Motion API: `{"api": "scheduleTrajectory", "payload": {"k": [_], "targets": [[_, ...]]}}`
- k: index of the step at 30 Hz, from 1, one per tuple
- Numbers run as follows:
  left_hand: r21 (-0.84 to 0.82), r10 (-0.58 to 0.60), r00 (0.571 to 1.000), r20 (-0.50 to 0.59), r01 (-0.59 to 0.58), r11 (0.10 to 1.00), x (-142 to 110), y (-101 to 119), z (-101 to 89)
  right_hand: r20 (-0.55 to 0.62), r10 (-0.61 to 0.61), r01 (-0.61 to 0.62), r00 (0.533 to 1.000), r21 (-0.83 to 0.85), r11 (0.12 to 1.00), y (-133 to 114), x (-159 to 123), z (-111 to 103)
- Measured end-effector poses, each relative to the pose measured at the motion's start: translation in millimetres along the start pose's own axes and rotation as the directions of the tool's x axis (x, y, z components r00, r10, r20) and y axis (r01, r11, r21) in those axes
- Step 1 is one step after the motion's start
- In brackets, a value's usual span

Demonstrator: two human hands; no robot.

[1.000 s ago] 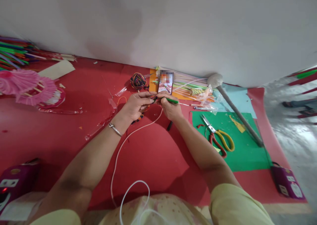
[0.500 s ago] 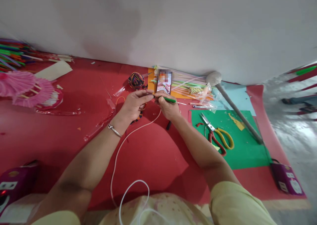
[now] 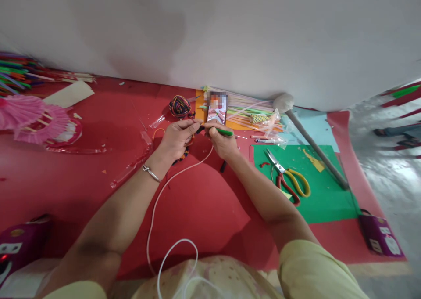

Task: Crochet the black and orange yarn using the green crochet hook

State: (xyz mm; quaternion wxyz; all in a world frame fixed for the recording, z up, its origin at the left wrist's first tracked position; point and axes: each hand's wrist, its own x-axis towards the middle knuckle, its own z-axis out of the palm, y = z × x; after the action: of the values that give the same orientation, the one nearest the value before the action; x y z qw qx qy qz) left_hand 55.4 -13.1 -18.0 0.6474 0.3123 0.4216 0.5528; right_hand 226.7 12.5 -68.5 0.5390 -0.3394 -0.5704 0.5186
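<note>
My left hand (image 3: 178, 139) is closed, thumb and forefinger pinching a dark multicoloured strip of yarn work (image 3: 185, 155) that hangs below the fingers. My right hand (image 3: 222, 144) is closed around a green-handled crochet hook (image 3: 225, 132), its tip meeting the yarn at the left fingertips. The fingers hide the stitches there. Just beyond the left hand lies a ball of dark multicoloured yarn (image 3: 179, 106). A phone (image 3: 217, 112) with a lit screen stands behind my right hand, and a white cable (image 3: 171, 177) runs from near it toward my lap.
Pliers (image 3: 283, 176) with red and yellow handles lie on a green sheet (image 3: 324, 207) at right, beside a grey stick with a rounded head (image 3: 283, 102). Pink pleated paper (image 3: 24, 110) sits at left. Purple boxes (image 3: 24, 242) (image 3: 380, 235) stand at both front corners. A wall rises behind.
A dark bit of yarn now shows between the fingertips of both hands. Otherwise the hands and the hook stay nearly in place.
</note>
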Motion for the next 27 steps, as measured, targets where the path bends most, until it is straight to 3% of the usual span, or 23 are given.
{"api": "scheduleTrajectory", "payload": {"k": [13, 21, 27], "targets": [[0.028, -0.013, 1.000, 0.013, 0.013, 1.000, -2.6, 0.5, 1.6, 0.004, -0.064, 0.064, 0.998, 0.048, 0.997, -0.9, -0.5, -0.2], [-0.063, -0.186, 0.971, 0.150, 0.197, 0.978, -4.5, 7.8, -2.3, 0.041, -0.047, 0.047, 0.998, 0.007, 0.999, -3.1, -0.4, -4.7], [-0.064, -0.192, 0.959, 0.206, 0.210, 0.976, -0.4, 6.5, -10.3, 0.121, -0.117, 0.125, 0.986, -0.066, 0.990, -11.7, 2.5, -13.6]]}}
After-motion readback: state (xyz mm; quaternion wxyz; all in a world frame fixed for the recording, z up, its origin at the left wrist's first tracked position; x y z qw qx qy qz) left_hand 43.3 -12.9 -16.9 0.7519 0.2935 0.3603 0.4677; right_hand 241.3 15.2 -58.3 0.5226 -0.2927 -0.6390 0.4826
